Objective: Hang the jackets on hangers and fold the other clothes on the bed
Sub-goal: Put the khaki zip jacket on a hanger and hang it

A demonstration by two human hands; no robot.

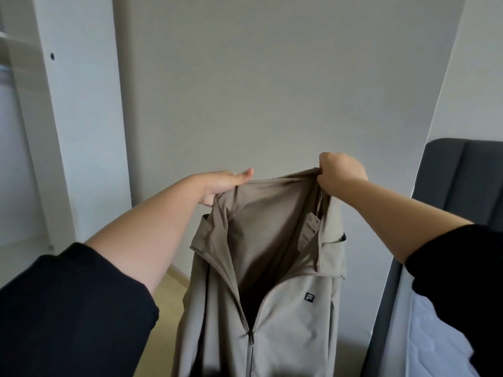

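A beige zip-up jacket [285, 317] with a small dark chest logo hangs in the air in front of me, its zipper partly open at the top. My left hand [223, 186] holds the left edge of the hood or collar, thumb on top. My right hand [340, 170] grips the right edge of the same opening in a fist. A paper tag [307, 232] dangles inside the neck. No hanger shows in this view.
A white wardrobe [54, 131] with an open compartment stands at the left. A plain grey wall [272, 77] is straight ahead. At the right is the bed with a dark grey headboard [462, 180] and a white mattress [435, 344]. Light wooden floor [166, 295] lies below.
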